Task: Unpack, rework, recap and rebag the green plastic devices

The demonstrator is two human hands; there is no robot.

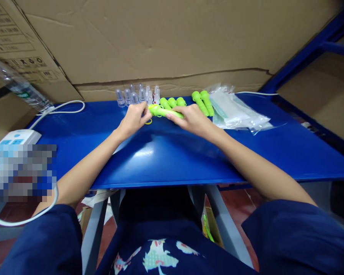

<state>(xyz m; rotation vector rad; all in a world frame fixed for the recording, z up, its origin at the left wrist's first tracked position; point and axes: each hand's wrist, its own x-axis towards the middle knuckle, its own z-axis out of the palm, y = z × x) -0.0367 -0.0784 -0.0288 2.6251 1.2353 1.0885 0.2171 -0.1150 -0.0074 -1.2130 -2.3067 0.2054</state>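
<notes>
A bright green torch-shaped plastic tube point(160, 110) is held level just above the blue table, its yellow end point(151, 108) to the left. My right hand point(190, 117) is closed around the tube's right part. At the yellow end, the fingers of my left hand point(134, 119) are pinched together; exactly what lies between the fingertips is hidden. A thin yellow ring point(148, 122) shows just below those fingers. Behind my hands stand several clear plastic caps point(127, 97) and several green cup-like pieces point(172, 102). Two more green torch-shaped tubes point(204, 102) lie right of them.
Clear plastic bags point(236, 109) lie on the blue table point(166, 160) at the right. To the left are a white power strip point(15, 143) with its cable and a leaning clear plastic bottle point(25, 89). Cardboard point(149, 42) walls off the back; a blue frame point(298, 51) rises at right.
</notes>
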